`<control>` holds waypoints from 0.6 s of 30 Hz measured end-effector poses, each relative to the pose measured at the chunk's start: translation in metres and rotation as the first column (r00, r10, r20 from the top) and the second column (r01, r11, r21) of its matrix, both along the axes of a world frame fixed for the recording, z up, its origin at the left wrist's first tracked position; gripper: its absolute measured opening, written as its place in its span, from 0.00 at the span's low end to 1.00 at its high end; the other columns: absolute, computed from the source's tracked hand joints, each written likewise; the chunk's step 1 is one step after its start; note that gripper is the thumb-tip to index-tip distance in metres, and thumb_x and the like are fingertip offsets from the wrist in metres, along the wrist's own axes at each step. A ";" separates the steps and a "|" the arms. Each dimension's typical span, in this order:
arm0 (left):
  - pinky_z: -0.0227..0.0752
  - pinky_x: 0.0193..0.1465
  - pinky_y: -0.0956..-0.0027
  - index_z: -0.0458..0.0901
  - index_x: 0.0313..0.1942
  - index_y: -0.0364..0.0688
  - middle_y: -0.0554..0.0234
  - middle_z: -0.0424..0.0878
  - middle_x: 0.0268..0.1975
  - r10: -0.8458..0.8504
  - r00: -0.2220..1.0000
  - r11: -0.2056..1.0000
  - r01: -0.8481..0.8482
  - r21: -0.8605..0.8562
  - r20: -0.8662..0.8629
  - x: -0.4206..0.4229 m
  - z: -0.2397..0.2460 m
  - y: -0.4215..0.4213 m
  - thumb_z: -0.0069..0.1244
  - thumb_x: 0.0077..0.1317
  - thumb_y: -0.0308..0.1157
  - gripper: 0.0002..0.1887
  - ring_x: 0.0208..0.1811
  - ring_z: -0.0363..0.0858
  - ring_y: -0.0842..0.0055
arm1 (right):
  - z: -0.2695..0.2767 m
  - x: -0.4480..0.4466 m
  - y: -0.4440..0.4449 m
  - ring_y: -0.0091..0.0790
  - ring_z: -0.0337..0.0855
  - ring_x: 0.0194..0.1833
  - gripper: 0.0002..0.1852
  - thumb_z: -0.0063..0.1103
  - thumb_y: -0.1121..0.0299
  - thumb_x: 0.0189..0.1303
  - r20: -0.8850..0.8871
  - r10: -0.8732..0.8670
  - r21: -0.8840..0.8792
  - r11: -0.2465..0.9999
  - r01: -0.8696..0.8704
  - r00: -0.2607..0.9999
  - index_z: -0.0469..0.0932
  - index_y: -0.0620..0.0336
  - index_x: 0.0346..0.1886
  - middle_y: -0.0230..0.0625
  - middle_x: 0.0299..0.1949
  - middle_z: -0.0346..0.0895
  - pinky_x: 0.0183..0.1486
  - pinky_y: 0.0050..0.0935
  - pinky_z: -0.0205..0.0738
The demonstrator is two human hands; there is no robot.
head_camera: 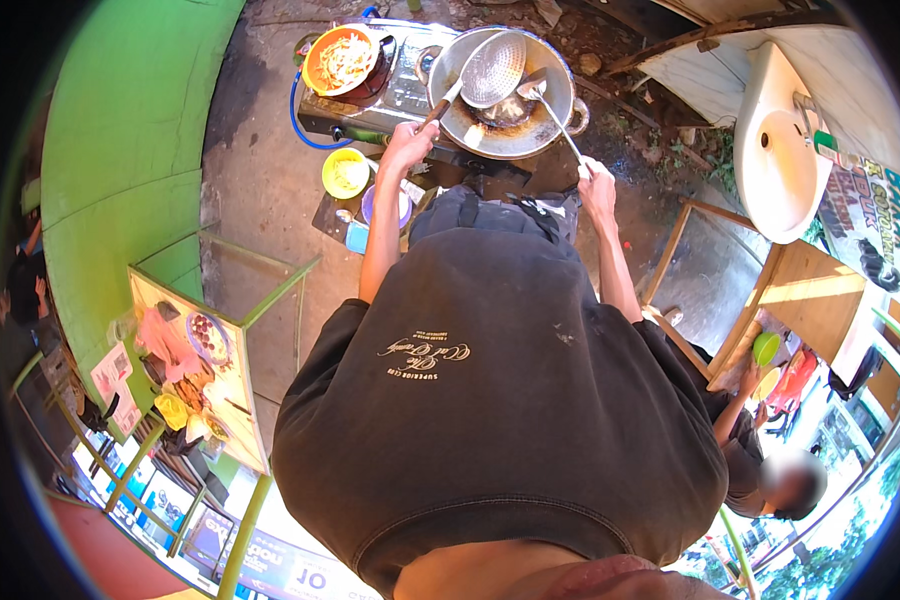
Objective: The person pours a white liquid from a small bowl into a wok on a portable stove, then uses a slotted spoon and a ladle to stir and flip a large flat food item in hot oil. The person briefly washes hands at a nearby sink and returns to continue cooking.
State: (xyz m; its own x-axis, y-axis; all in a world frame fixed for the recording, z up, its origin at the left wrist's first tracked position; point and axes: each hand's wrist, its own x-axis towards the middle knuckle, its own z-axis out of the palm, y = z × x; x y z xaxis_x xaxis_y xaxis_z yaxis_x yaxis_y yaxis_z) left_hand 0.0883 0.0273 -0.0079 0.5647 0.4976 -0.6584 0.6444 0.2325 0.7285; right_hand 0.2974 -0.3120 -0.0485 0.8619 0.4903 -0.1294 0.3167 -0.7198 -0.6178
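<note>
My left hand [409, 148] grips the wooden handle of a large perforated metal skimmer [495, 69], whose round head is over a wide metal wok [457, 120]. In my right hand [597, 184] is the metal handle of a spatula [532, 89], its blade inside the wok at the right. Dark, browned patches and small light pieces of food show at the wok's bottom; what the pieces are I cannot tell. The wok sits on the right side of a gas stove [412, 97]. On the stove's left burner stands an orange bowl [311, 71] of shredded food.
A yellow-green bowl [330, 174] and a purple container [403, 214] stand low by my left forearm. A food table [251, 375] is at the left. At the right are a washbasin [754, 172], a wooden frame [664, 255], and another person [746, 442] near a green bowl [766, 348].
</note>
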 end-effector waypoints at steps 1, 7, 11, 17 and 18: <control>0.51 0.21 0.77 0.83 0.46 0.37 0.77 0.69 0.23 -0.008 1.000 0.999 0.008 0.034 -0.011 0.002 -0.002 -0.001 0.53 0.74 0.46 0.19 0.19 0.59 0.89 | -0.001 -0.001 -0.001 0.55 0.85 0.48 0.15 0.57 0.67 0.68 0.011 0.006 -0.010 1.000 -0.006 1.000 0.85 0.53 0.54 0.50 0.46 0.84 0.51 0.46 0.78; 0.52 0.21 0.78 0.83 0.46 0.37 0.77 0.69 0.23 0.020 1.000 1.000 -0.020 0.002 0.010 -0.001 0.004 -0.004 0.53 0.74 0.46 0.18 0.19 0.60 0.90 | 0.002 -0.005 -0.005 0.56 0.85 0.48 0.15 0.56 0.67 0.68 0.026 -0.035 -0.069 0.997 0.037 0.999 0.85 0.52 0.54 0.51 0.46 0.84 0.50 0.48 0.78; 0.60 0.23 0.74 0.85 0.46 0.35 0.71 0.76 0.24 0.054 0.998 0.998 -0.053 -0.038 0.044 -0.012 -0.003 0.004 0.52 0.74 0.47 0.20 0.21 0.68 0.85 | 0.006 -0.008 -0.005 0.57 0.85 0.46 0.15 0.56 0.66 0.67 0.006 -0.058 -0.044 0.997 0.058 0.998 0.85 0.54 0.54 0.52 0.43 0.85 0.49 0.48 0.78; 0.57 0.22 0.75 0.84 0.46 0.35 0.73 0.73 0.23 0.112 0.992 0.990 -0.106 -0.096 0.061 -0.021 -0.008 0.007 0.52 0.75 0.46 0.20 0.20 0.65 0.87 | 0.008 -0.010 -0.003 0.56 0.86 0.45 0.16 0.58 0.66 0.67 -0.047 -0.070 0.011 0.997 0.071 0.996 0.84 0.57 0.55 0.53 0.42 0.85 0.49 0.47 0.78; 0.54 0.21 0.76 0.83 0.46 0.35 0.76 0.71 0.22 0.117 0.991 0.988 -0.111 -0.103 0.059 -0.021 -0.005 0.006 0.51 0.76 0.45 0.19 0.19 0.62 0.89 | 0.010 -0.010 -0.002 0.56 0.86 0.45 0.16 0.58 0.66 0.67 -0.042 -0.065 0.029 0.997 0.066 0.997 0.84 0.58 0.55 0.53 0.43 0.85 0.49 0.47 0.78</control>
State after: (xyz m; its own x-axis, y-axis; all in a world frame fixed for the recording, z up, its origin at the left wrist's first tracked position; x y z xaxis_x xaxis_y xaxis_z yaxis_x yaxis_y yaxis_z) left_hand 0.0678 0.0328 -0.0131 0.5510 0.4953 -0.6716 0.5617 0.3750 0.7374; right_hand 0.2872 -0.3138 -0.0385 0.8866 0.4369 -0.1515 0.2430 -0.7189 -0.6512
